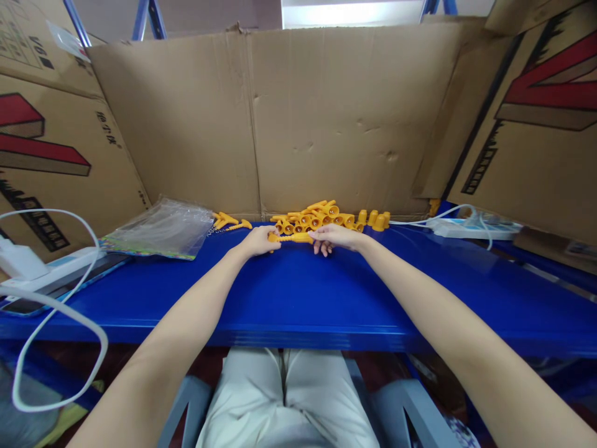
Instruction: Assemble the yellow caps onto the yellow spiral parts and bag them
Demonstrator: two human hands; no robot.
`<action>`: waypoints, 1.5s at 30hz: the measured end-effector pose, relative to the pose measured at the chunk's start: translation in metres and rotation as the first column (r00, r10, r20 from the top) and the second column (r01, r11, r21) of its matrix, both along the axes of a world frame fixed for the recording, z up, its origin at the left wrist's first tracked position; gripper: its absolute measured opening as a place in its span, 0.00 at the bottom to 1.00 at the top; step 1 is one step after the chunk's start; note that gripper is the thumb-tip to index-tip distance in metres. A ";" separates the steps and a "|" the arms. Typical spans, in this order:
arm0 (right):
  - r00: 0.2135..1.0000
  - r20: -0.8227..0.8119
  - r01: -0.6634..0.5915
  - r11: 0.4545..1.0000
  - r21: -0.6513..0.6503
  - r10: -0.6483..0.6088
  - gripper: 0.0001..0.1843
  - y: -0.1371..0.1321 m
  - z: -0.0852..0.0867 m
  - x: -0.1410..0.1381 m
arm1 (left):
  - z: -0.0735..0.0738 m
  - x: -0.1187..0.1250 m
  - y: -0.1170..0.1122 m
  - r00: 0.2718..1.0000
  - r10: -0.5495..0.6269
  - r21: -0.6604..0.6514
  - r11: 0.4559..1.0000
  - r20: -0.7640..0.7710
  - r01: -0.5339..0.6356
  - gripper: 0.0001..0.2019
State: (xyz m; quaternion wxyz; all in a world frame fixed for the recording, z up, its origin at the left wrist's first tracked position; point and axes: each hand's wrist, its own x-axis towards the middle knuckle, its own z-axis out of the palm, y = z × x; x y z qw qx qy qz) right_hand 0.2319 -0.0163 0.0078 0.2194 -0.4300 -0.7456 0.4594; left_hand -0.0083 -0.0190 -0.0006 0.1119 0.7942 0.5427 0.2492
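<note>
Now we hold a slim yellow piece [295, 238] between both hands, low over the counter [298, 298] near the middle of its far edge and just in front of the pile of yellow parts [317, 218]. Our left hand [259, 241] is closed round the piece's left end. Our right hand [333, 238] pinches the right end, its fingers curled down towards the blue top.

To do this well, we judge, each hand wants a firm grip close in on the piece, which should sit level and low so that anything that slips lands on the counter, not off its near edge. Small wrist turns should serve better than big arm moves, with our knuckles clear of the pile behind.

Much is hard to make out. The piece is small and far off, and our fingers cover both its ends, so we cannot tell whether it is one part or two. The pile's parts blur together against the cardboard wall [326, 112], and what lies in the clear bag [163, 229] towards the far left corner cannot be read
</note>
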 end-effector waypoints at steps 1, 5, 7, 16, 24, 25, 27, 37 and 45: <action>1.000 0.004 0.005 1.000 0.000 -0.005 0.21 0.000 0.000 0.000 | 0.000 0.000 0.000 1.000 0.001 0.001 1.000 0.001 -0.001 0.15; 0.999 0.004 0.038 0.999 0.007 -0.038 0.20 0.002 -0.003 -0.001 | 0.000 0.000 0.000 1.000 0.003 0.021 1.000 0.006 -0.003 0.16; 0.998 -0.016 0.057 0.998 0.022 -0.056 0.18 0.005 -0.005 -0.002 | -0.001 0.000 0.001 1.000 -0.003 0.026 1.000 0.011 0.002 0.16; 0.997 -0.067 0.043 0.999 0.024 -0.041 0.18 0.007 -0.009 0.001 | 0.000 0.001 0.001 1.000 0.007 0.022 1.000 0.004 -0.008 0.13; 0.997 -0.065 0.048 0.998 0.030 -0.046 0.15 0.005 -0.008 0.001 | 0.001 0.001 0.000 1.000 0.006 0.033 0.999 -0.015 -0.006 0.13; 0.997 -0.062 0.043 0.998 0.034 -0.041 0.15 0.005 -0.007 0.001 | 0.001 0.000 0.000 1.000 0.003 0.040 0.999 -0.018 -0.002 0.13; 0.998 -0.051 0.028 0.998 0.049 -0.025 0.15 0.005 -0.007 0.002 | 0.001 0.000 0.000 1.000 -0.001 0.043 0.999 -0.019 0.002 0.13; 0.999 -0.031 0.024 0.999 0.035 -0.023 0.20 0.004 -0.005 0.000 | 0.000 0.001 0.000 1.000 0.005 0.020 1.000 -0.028 -0.004 0.16; 0.996 -0.070 0.039 0.992 -0.118 -0.047 0.27 0.005 -0.007 -0.004 | -0.001 0.002 0.001 1.000 -0.006 0.050 0.999 -0.016 0.007 0.18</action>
